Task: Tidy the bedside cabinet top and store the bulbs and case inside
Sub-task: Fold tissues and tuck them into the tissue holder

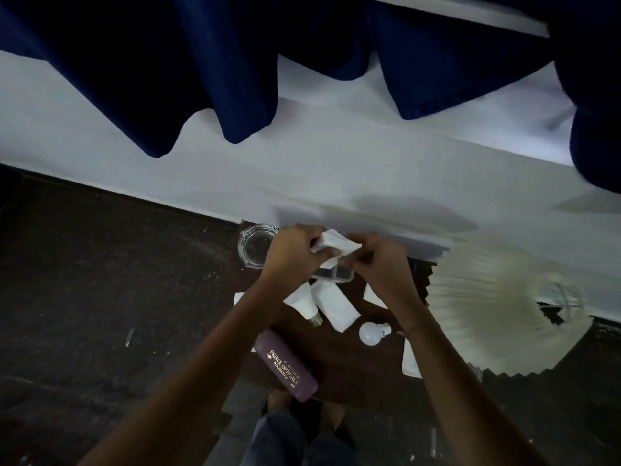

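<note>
Both hands hold one crumpled white tissue above the back of the dark wooden cabinet top. My left hand pinches its left side, my right hand its right. Under them lies a small clear-edged tray with dark compartments. A white bulb with a screw base and a white carton lie in the middle. A round white bulb lies to the right. A purple spectacle case printed "PRINCE OPTICALS" rests at the front left edge.
A glass ashtray stands at the back left corner. White paper scraps lie along the right edge. A pleated cream lampshade overhangs the right side. Behind are a white wall and blue curtains; dark floor lies left.
</note>
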### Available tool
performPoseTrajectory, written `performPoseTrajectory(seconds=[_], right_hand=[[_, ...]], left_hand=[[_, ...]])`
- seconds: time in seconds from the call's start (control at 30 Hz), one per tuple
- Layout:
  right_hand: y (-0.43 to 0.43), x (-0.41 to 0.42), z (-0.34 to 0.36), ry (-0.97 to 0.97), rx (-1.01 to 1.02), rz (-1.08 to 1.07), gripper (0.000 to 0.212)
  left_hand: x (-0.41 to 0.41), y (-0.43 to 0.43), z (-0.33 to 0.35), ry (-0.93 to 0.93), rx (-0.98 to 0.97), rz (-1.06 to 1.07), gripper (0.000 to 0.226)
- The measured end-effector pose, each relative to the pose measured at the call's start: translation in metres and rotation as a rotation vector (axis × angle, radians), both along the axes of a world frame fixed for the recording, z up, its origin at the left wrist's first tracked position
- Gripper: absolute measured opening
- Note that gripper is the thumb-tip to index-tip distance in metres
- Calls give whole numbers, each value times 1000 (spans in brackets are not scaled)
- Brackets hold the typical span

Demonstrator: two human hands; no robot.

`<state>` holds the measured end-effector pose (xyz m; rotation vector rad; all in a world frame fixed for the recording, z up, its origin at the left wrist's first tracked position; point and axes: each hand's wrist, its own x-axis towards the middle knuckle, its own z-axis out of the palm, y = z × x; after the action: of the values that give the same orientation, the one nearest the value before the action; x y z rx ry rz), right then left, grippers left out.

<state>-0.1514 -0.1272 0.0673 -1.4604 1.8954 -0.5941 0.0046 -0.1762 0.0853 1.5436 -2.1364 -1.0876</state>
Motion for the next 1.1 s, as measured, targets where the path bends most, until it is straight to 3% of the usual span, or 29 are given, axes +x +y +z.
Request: performPoseTrajectory(seconds=[0.13,0.43,0.83,1.1], right_hand=[[-27,7,-12,178,-39,-12,20],[-58,-2,-26,223,-19,-36,18],[-52,6,-52,228,93,40,18],[-39,9,-52,192,64,40,19]], left_hand=[[-6,-19,-7,-62,-39,2,19],[-8,-54,-37,-185,8,95,15],[-4,-52,-63,-307,32,6,15],[10,-42,-60,-182,-16,131,27]])
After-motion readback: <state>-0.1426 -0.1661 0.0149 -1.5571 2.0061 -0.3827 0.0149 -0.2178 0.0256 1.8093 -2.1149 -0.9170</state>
